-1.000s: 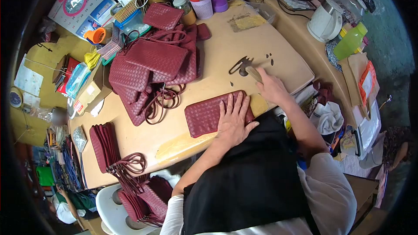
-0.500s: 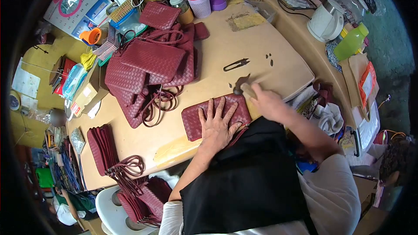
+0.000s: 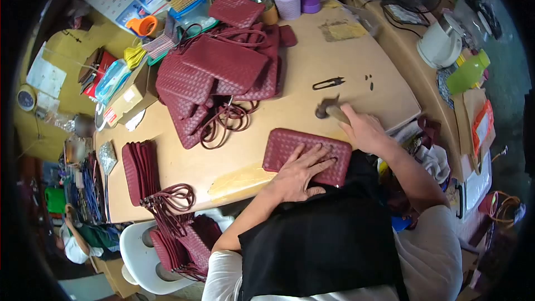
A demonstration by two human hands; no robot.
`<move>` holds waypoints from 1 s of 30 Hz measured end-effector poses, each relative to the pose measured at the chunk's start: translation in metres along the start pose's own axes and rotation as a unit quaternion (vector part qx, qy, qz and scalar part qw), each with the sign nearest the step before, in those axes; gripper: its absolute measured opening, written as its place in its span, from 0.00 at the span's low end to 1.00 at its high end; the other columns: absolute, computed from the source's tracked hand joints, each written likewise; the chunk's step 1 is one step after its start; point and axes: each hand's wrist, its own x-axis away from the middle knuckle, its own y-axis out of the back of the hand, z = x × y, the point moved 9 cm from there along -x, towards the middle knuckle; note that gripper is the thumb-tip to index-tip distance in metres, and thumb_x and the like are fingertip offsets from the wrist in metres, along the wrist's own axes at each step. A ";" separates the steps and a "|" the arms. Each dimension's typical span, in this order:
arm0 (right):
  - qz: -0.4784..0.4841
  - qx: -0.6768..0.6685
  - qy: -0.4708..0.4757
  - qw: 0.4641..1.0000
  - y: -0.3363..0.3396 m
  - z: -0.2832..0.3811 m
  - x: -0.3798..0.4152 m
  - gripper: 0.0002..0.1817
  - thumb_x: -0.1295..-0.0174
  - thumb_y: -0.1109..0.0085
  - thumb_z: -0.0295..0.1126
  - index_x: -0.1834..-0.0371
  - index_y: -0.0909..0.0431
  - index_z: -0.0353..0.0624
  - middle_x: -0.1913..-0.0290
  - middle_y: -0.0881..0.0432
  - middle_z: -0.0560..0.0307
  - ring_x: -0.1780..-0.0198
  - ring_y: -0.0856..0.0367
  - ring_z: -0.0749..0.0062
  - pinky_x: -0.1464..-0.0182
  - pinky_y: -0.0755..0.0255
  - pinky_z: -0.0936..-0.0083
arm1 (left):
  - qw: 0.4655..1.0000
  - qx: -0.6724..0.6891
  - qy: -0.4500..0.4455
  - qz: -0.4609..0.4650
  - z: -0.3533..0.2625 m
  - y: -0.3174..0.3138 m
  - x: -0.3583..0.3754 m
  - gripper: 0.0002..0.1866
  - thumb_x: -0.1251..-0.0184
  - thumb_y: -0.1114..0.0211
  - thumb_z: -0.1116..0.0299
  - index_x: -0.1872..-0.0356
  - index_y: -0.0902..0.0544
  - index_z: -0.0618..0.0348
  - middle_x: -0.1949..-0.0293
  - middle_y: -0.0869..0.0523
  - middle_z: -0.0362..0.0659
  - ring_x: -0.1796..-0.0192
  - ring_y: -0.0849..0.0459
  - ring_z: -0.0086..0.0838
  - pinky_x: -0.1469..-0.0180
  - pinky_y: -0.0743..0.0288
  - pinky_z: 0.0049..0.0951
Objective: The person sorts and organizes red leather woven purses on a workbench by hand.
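Note:
A dark red woven wallet (image 3: 281, 146) lies at the front edge of the table, close to my black apron. My left hand (image 3: 301, 173) rests flat on its lower half with the fingers spread. Beyond the wallet's far right corner, my right hand (image 3: 365, 130) is wrapped round the handle of a small hammer (image 3: 325, 106). The dark hammer head is over the tabletop, clear of the wallet in this view. Black thread snips (image 3: 328, 83) lie farther back, near a few small dark scraps (image 3: 371, 85).
A heap of red woven bags (image 3: 225, 67) with straps covers the table's back left. Stacked red wallets (image 3: 140, 170) stand at the front left, above a white chair (image 3: 134, 256) bearing more. A white kettle (image 3: 440, 42) and a green bottle (image 3: 468, 72) stand right. Another person (image 3: 78, 239) is far left.
The wallet has turned a little, and my left hand has slid down towards its near edge. My right hand still holds the hammer beyond it. The whole view has shifted.

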 end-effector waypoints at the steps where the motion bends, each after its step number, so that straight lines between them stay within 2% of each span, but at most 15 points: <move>1: 0.002 0.003 0.009 1.000 0.000 -0.002 0.000 0.17 0.32 0.48 0.37 0.46 0.37 0.43 0.58 0.18 0.34 0.52 0.22 0.34 0.50 0.30 0.45 | 0.999 0.031 0.029 -0.025 0.005 0.008 0.008 0.41 0.47 0.30 0.45 0.32 0.29 0.50 0.29 0.35 0.51 0.25 0.45 0.53 0.25 0.56 0.58; 2: 0.015 0.011 0.008 1.000 -0.002 -0.007 -0.001 0.17 0.32 0.48 0.37 0.47 0.37 0.43 0.58 0.18 0.35 0.52 0.22 0.35 0.51 0.30 0.45 | 0.990 -0.014 0.071 -0.117 0.015 0.034 0.021 0.39 0.47 0.28 0.50 0.34 0.28 0.53 0.31 0.34 0.54 0.27 0.41 0.53 0.26 0.55 0.57; 3: 0.027 0.020 0.006 0.999 -0.004 -0.007 -0.004 0.16 0.33 0.47 0.38 0.47 0.37 0.44 0.58 0.18 0.36 0.52 0.22 0.35 0.51 0.30 0.46 | 0.971 -0.067 0.188 -0.135 0.035 0.035 0.040 0.37 0.47 0.27 0.51 0.35 0.27 0.54 0.31 0.33 0.54 0.28 0.38 0.53 0.26 0.51 0.55; 5: 0.034 0.026 0.005 0.999 0.015 0.018 -0.007 0.17 0.32 0.47 0.39 0.47 0.35 0.44 0.57 0.18 0.37 0.51 0.22 0.36 0.50 0.30 0.47 | 0.966 -0.070 0.168 -0.186 0.048 0.025 0.056 0.35 0.46 0.27 0.52 0.37 0.25 0.55 0.36 0.29 0.53 0.31 0.34 0.51 0.29 0.44 0.52; 8: 0.014 -0.013 0.100 0.995 0.022 0.068 -0.022 0.17 0.32 0.47 0.40 0.45 0.35 0.44 0.59 0.18 0.36 0.52 0.22 0.36 0.51 0.30 0.47 | 0.953 -0.034 0.170 -0.247 0.054 0.018 0.067 0.35 0.47 0.27 0.49 0.39 0.24 0.56 0.44 0.25 0.51 0.37 0.29 0.48 0.34 0.36 0.48; 10: -0.006 -0.057 0.161 0.985 0.027 0.108 -0.029 0.18 0.32 0.47 0.38 0.43 0.33 0.44 0.60 0.19 0.34 0.54 0.21 0.35 0.53 0.29 0.49 | 0.956 -0.040 0.166 -0.239 0.055 0.018 0.066 0.36 0.48 0.27 0.47 0.40 0.23 0.57 0.46 0.24 0.50 0.40 0.28 0.47 0.36 0.35 0.46; 13: -0.035 -0.049 0.152 0.986 0.000 0.122 -0.048 0.18 0.32 0.47 0.40 0.44 0.32 0.43 0.60 0.19 0.34 0.55 0.21 0.34 0.54 0.28 0.49 | 0.963 -0.050 0.150 -0.219 0.053 0.024 0.067 0.38 0.48 0.31 0.41 0.42 0.22 0.60 0.48 0.24 0.48 0.46 0.26 0.45 0.43 0.34 0.43; 14: 0.020 -0.007 0.143 0.989 -0.021 0.119 -0.055 0.19 0.32 0.47 0.42 0.45 0.31 0.43 0.60 0.19 0.35 0.56 0.21 0.35 0.55 0.28 0.48 | 0.964 -0.047 0.153 -0.212 0.052 0.026 0.067 0.38 0.48 0.31 0.41 0.42 0.22 0.60 0.48 0.24 0.48 0.46 0.26 0.45 0.42 0.35 0.43; 17: 0.085 0.082 0.154 0.981 -0.026 0.112 -0.065 0.20 0.32 0.47 0.45 0.47 0.32 0.43 0.66 0.19 0.34 0.61 0.20 0.35 0.57 0.28 0.46 | 0.964 -0.037 0.161 -0.206 0.052 0.025 0.066 0.38 0.47 0.32 0.40 0.42 0.21 0.60 0.47 0.24 0.48 0.46 0.26 0.45 0.41 0.37 0.43; 19: 0.105 0.127 0.157 0.974 -0.009 0.120 -0.066 0.20 0.31 0.48 0.46 0.48 0.32 0.43 0.64 0.18 0.35 0.60 0.19 0.36 0.57 0.27 0.47 | 0.960 -0.052 0.171 -0.215 0.053 0.026 0.066 0.39 0.51 0.30 0.39 0.44 0.21 0.58 0.48 0.22 0.46 0.48 0.25 0.41 0.43 0.37 0.42; 21: 0.067 0.008 0.111 0.992 0.005 0.125 -0.064 0.18 0.32 0.48 0.46 0.48 0.31 0.45 0.60 0.18 0.36 0.56 0.20 0.37 0.54 0.28 0.48 | 0.960 -0.044 0.167 -0.220 0.054 0.032 0.067 0.38 0.51 0.29 0.41 0.45 0.20 0.59 0.48 0.23 0.48 0.47 0.25 0.42 0.43 0.37 0.42; 25: 0.140 0.079 0.056 0.985 -0.042 0.104 -0.058 0.16 0.32 0.47 0.44 0.51 0.31 0.45 0.60 0.18 0.38 0.56 0.19 0.38 0.53 0.28 0.48 | 0.953 0.051 0.159 -0.252 0.053 0.050 0.076 0.36 0.50 0.25 0.49 0.43 0.22 0.62 0.48 0.23 0.51 0.47 0.25 0.44 0.42 0.35 0.45; 27: 0.033 0.090 0.099 0.990 -0.028 0.082 -0.066 0.19 0.31 0.49 0.45 0.44 0.33 0.47 0.56 0.18 0.40 0.53 0.20 0.42 0.51 0.28 0.51 | 0.943 0.065 0.156 -0.285 0.062 0.060 0.084 0.36 0.50 0.24 0.52 0.42 0.22 0.64 0.49 0.23 0.52 0.47 0.25 0.45 0.42 0.33 0.45; 28: 0.035 0.089 0.098 0.991 -0.029 0.072 -0.067 0.19 0.31 0.49 0.45 0.44 0.33 0.47 0.56 0.18 0.40 0.53 0.20 0.42 0.51 0.28 0.51 | 0.929 0.094 0.209 -0.289 0.075 0.057 0.097 0.35 0.49 0.25 0.55 0.42 0.23 0.65 0.50 0.22 0.53 0.47 0.25 0.46 0.43 0.32 0.43; 30: -0.073 0.080 0.052 0.993 -0.009 0.049 -0.073 0.22 0.32 0.48 0.45 0.38 0.34 0.53 0.53 0.20 0.42 0.53 0.19 0.44 0.52 0.27 0.50 | 0.906 0.130 0.291 -0.277 0.093 0.051 0.109 0.31 0.44 0.27 0.61 0.41 0.24 0.68 0.54 0.22 0.55 0.51 0.23 0.46 0.46 0.27 0.37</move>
